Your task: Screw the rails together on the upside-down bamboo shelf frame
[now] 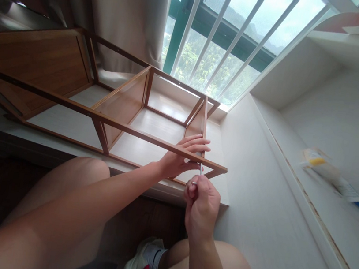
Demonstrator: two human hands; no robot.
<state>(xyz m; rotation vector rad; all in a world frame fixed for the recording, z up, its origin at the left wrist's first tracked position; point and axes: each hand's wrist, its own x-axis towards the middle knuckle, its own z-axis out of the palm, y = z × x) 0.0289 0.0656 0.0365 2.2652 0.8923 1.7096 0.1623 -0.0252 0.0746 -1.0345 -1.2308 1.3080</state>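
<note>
The person's bare left forearm lies nearest the camera, above bare bent legs. It leads to the left hand, which straddles the front rail of a long brown wooden frame with flat inset panels, its fingers extended; I cannot tell whether that grip clasps the wood. The right hand is clenched around a slim silver metal tool, its tip at the rail's underside near the right end. The frame rests on a broad white ledge, below a barred window and beside a pale grey-beige fabric curtain.
</note>
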